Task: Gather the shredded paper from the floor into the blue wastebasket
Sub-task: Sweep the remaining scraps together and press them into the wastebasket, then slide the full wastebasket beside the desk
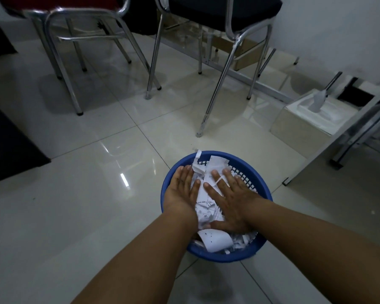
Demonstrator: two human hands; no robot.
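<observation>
round blue plastic wastebasket [261, 191] w/ lattice wall, sits on glossy tile floor [97, 172] | crinkly white shredded paper [208, 207] heaped inside | left hand [181, 190] + right hand [227, 199] flat, fingers straight, pressing the paper, gripping nothing

I am watching a dim, bluish-grey feed from the head camera. The glossy floor [75, 216] is throwing back soft streaks of glare left of the blue wastebasket [215, 256], so the light seems to be coming from above and ahead. The chrome chair legs [216, 91] are catching thin highlights and casting pale, smeared shadows on the tiles. The white shredded paper [215, 240] is standing out as the brightest patch, its print showing sharply. The left edge is sinking into near black. The wide lens is bending the tile joints and stretching both forearms [140, 260] along the bottom edge.
</observation>
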